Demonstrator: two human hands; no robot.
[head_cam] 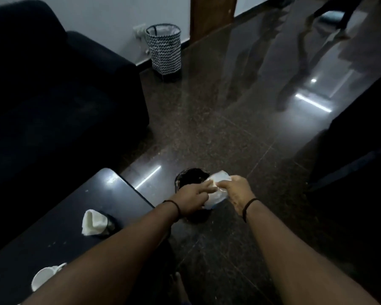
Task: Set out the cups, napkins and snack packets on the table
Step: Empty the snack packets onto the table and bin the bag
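Lounge: dark sofa (53, 102), low table (59, 227), polished floor (218, 128).

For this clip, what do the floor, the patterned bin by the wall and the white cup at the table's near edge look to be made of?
Floor: polished speckled stone, probably granite; it mirrors the ceiling lights and shows tile seams.
Bin: apparently fabric, matte with a zigzag print, with a thin liner showing at the rim.
Cup: smooth, opaque white, likely ceramic, though the dim light leaves plastic possible.
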